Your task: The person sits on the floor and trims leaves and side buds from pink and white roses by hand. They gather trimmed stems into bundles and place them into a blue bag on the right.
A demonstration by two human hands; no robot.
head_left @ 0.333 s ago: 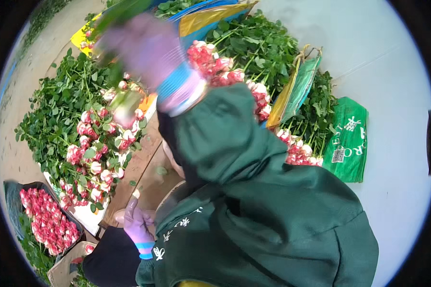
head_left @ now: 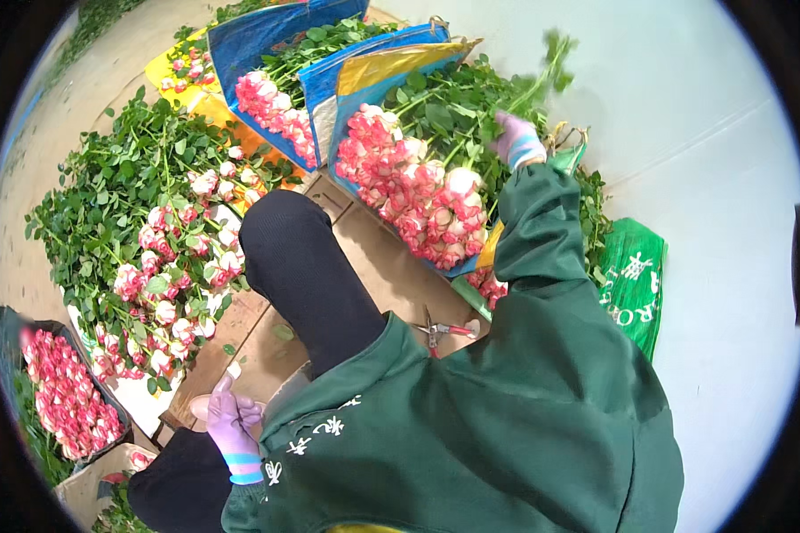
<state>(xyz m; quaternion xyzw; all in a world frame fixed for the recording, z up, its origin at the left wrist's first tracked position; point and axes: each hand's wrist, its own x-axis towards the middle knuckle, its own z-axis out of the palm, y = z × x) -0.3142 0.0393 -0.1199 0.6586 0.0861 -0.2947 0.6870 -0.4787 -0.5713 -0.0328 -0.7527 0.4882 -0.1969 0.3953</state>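
Note:
My right hand (head_left: 517, 140), in a lilac glove, is raised at the upper right and closed on a leafy rose stem (head_left: 542, 84) above a bundle of pink-and-white roses (head_left: 409, 186) in a tarp wrap. My left hand (head_left: 233, 426), gloved alike, is low beside my leg, index finger extended with something white at its tip, other fingers loosely bent, holding nothing visible. A loose pile of roses (head_left: 169, 284) lies above it. Red-handled pruning shears (head_left: 444, 330) lie on the wooden surface (head_left: 364, 249) by my sleeve.
More wrapped rose bundles (head_left: 271, 107) line the back. A container of pink roses (head_left: 71, 400) is at the lower left. A green sack (head_left: 631, 284) lies against the pale surface (head_left: 720, 222) on the right. My dark-clad knee (head_left: 302, 266) rises in the middle.
My right arm has swung from the upper middle to the right with the leafy stem, uncovering my knee, the blue-wrapped bundles and the shears. My left hand has shifted slightly left.

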